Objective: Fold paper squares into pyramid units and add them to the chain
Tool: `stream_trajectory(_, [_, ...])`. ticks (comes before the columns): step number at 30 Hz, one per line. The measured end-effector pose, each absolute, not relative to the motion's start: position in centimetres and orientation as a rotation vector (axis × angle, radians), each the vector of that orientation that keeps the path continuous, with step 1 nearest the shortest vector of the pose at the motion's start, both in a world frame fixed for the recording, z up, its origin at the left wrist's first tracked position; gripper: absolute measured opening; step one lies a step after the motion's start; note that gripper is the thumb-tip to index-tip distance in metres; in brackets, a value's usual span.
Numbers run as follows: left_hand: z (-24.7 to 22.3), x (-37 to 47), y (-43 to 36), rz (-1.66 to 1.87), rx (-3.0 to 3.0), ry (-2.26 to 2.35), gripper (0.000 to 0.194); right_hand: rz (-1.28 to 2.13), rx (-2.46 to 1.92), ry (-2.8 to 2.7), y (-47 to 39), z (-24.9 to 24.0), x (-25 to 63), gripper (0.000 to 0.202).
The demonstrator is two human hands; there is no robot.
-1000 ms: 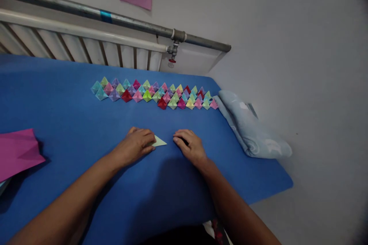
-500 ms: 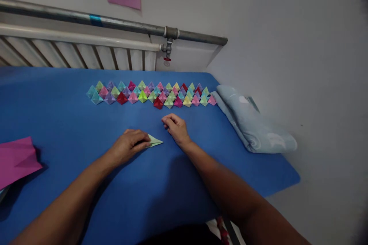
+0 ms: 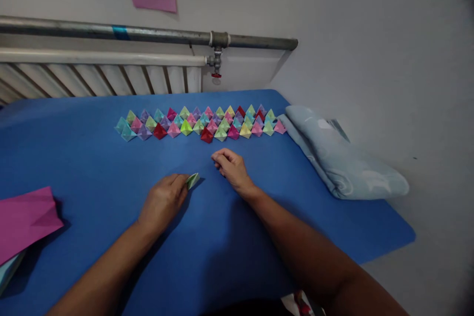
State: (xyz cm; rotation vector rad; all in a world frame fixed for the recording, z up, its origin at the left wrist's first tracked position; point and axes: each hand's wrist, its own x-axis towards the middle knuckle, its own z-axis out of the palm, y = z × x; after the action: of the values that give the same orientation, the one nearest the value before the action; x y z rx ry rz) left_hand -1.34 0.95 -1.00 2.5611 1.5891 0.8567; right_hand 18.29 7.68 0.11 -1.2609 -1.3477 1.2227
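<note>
My left hand point(image 3: 166, 200) is closed on a small folded piece of pale green paper point(image 3: 192, 180), whose far end sticks out past the fingertips, just above the blue surface point(image 3: 177, 261). My fingers hide its near part. To the right of it, my right hand point(image 3: 231, 168) is closed, thumb against curled fingers; whether anything tiny is pinched there I cannot make out. Beyond both hands, several folded paper pieces point(image 3: 186, 128) in green, pink, red, blue and purple stand in staggered rows.
A magenta paper sheet point(image 3: 29, 219) lies on other paper at the left edge. A folded light blue blanket point(image 3: 333, 158) lies at the right by the wall. Behind the surface run a radiator point(image 3: 103, 79) and a metal pipe point(image 3: 163, 34) with a red-handled valve point(image 3: 217, 75).
My left hand has turned and lifted the green paper, which now shows a shorter, tilted end instead of a flat point. My right hand keeps nearly the same pose. The view has shifted slightly.
</note>
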Motion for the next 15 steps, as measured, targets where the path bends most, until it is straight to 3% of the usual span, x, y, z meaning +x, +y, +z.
stream_trajectory(8, [0.0, -0.8, 0.6, 1.166, 1.973, 1.765, 0.014, 1.048, -1.134, -1.695, 2.6, 1.1, 15.3, 0.021])
stream_trajectory(15, [0.0, 0.7, -0.3, 1.229, 1.976, 1.760, 0.013, 0.874, -1.286, -1.893, 2.3, 1.9, 14.7, 0.010])
